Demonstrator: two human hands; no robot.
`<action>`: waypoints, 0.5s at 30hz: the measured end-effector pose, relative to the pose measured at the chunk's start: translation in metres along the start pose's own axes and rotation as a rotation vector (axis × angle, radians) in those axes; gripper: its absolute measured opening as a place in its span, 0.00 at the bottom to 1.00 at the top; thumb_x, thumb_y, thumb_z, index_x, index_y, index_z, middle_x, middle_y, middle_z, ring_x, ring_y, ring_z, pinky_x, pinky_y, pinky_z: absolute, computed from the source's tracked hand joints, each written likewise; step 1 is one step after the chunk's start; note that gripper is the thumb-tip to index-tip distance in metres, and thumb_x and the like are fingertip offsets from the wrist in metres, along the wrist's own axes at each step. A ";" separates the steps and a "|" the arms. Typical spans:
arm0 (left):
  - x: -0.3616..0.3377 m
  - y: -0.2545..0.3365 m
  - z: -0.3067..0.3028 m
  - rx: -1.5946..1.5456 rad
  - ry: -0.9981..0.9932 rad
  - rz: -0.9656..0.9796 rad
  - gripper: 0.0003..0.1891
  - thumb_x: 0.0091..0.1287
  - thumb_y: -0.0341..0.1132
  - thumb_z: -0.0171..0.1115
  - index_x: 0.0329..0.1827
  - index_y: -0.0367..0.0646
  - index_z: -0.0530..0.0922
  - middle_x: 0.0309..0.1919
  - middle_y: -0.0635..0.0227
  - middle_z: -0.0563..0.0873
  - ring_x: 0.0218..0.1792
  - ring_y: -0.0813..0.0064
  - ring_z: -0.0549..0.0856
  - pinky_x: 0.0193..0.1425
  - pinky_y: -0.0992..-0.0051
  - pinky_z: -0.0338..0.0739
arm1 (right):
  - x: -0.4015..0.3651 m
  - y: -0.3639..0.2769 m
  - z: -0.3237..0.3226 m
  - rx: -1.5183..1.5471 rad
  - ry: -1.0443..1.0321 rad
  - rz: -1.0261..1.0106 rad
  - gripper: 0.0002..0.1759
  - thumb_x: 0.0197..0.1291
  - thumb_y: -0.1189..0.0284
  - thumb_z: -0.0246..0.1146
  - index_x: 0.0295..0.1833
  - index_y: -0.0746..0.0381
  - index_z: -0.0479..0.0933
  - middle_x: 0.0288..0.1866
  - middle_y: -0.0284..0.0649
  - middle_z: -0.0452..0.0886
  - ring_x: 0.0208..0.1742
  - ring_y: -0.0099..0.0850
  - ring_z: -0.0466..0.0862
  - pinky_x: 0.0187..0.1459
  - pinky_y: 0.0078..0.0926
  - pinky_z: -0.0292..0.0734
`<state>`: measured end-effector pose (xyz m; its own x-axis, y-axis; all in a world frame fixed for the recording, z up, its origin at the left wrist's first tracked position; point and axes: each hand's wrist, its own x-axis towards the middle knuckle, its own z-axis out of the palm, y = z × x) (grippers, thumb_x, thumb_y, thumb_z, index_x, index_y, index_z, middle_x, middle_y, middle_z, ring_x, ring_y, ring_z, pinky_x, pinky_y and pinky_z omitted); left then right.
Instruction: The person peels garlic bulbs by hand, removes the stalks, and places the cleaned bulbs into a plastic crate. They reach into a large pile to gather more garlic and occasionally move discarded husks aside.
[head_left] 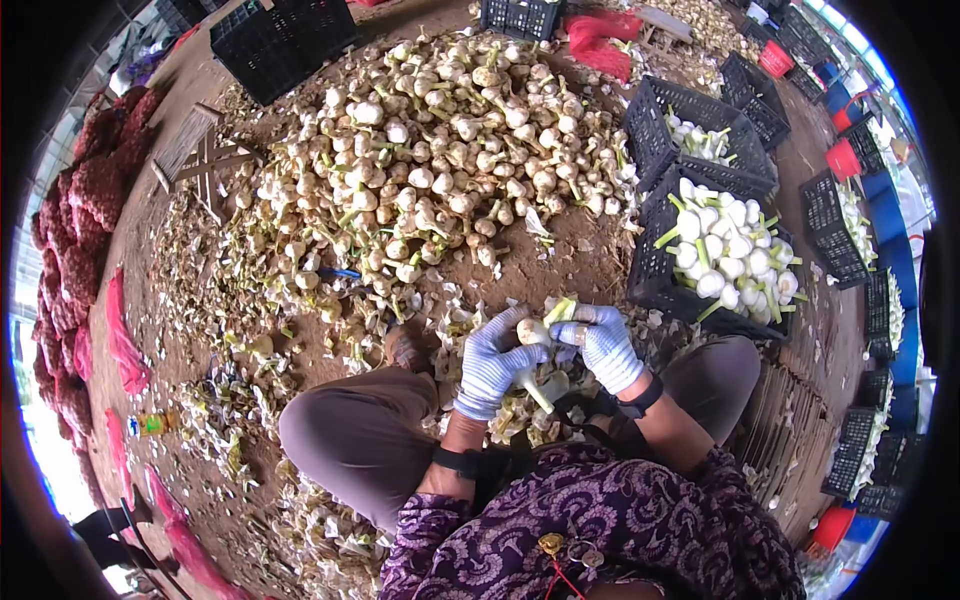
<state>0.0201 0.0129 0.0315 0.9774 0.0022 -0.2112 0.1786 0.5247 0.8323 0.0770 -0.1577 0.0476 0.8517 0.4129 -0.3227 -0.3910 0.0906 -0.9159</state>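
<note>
My left hand [490,360], in a striped white-and-grey glove, is wrapped round a garlic bulb [533,330] above my lap. Its pale stem [537,390] points down below the fingers. Close against it on the other side, my right hand [604,348], gloved the same way, has its fingers pinched on a greenish-white piece of garlic skin [562,311] beside the bulb. Part of the bulb is hidden by the fingers. Beyond the hands lies a big heap of unpeeled garlic [450,150]. Peeled white garlic with trimmed stems [730,250] fills a black crate [655,270] at the right.
Behind that crate stands another black crate [650,125] with some peeled garlic. Skins litter the soil around my crossed legs [350,440]. A wooden stool [205,155] and red mesh sacks [75,260] are at left; a blue-handled tool [340,273] lies by the heap.
</note>
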 end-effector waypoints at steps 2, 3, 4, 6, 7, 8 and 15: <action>-0.001 -0.003 -0.001 -0.036 0.014 0.008 0.28 0.48 0.21 0.68 0.56 0.34 0.73 0.44 0.60 0.82 0.39 0.72 0.84 0.45 0.76 0.80 | -0.001 -0.002 0.001 0.045 0.028 0.051 0.10 0.52 0.77 0.62 0.41 0.70 0.79 0.36 0.39 0.81 0.33 0.24 0.80 0.34 0.19 0.77; -0.001 -0.004 -0.002 -0.070 0.024 0.012 0.28 0.47 0.21 0.68 0.56 0.34 0.73 0.44 0.60 0.82 0.39 0.71 0.84 0.45 0.75 0.80 | -0.002 -0.001 0.002 0.045 0.026 0.053 0.10 0.52 0.77 0.62 0.41 0.70 0.79 0.36 0.39 0.81 0.33 0.24 0.80 0.34 0.19 0.77; -0.001 -0.005 -0.003 -0.069 0.025 0.012 0.28 0.47 0.21 0.68 0.56 0.34 0.73 0.44 0.60 0.82 0.39 0.71 0.84 0.45 0.75 0.80 | -0.002 0.001 0.002 0.162 0.023 0.101 0.11 0.52 0.78 0.61 0.41 0.70 0.78 0.36 0.40 0.81 0.33 0.27 0.81 0.34 0.21 0.79; -0.001 -0.007 -0.005 -0.111 0.031 -0.028 0.29 0.46 0.22 0.69 0.56 0.34 0.73 0.44 0.60 0.82 0.39 0.70 0.84 0.45 0.74 0.80 | 0.000 0.009 0.001 0.283 0.024 0.149 0.11 0.52 0.78 0.60 0.42 0.70 0.77 0.36 0.42 0.81 0.33 0.29 0.82 0.33 0.23 0.80; -0.002 -0.005 -0.003 -0.111 0.030 -0.031 0.29 0.46 0.22 0.69 0.56 0.34 0.73 0.44 0.60 0.82 0.39 0.70 0.84 0.45 0.74 0.80 | 0.004 0.013 0.002 0.535 -0.060 0.186 0.11 0.52 0.78 0.60 0.42 0.70 0.76 0.37 0.43 0.81 0.34 0.32 0.82 0.33 0.26 0.80; -0.004 -0.001 0.001 -0.042 0.009 -0.012 0.30 0.46 0.22 0.69 0.56 0.34 0.73 0.45 0.60 0.82 0.40 0.70 0.83 0.46 0.73 0.80 | 0.006 0.016 0.003 0.787 -0.144 0.219 0.12 0.51 0.78 0.59 0.43 0.69 0.75 0.38 0.44 0.80 0.35 0.34 0.82 0.33 0.29 0.81; 0.003 0.002 0.013 -0.121 0.033 0.076 0.29 0.55 0.22 0.65 0.61 0.33 0.65 0.45 0.60 0.81 0.42 0.72 0.82 0.48 0.76 0.77 | 0.002 0.007 0.002 0.386 0.056 0.072 0.10 0.51 0.78 0.60 0.41 0.70 0.75 0.35 0.38 0.79 0.34 0.26 0.80 0.33 0.23 0.78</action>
<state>0.0249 0.0023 0.0391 0.9831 0.0730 -0.1679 0.0870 0.6207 0.7792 0.0757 -0.1538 0.0413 0.8308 0.3815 -0.4053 -0.5439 0.4019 -0.7366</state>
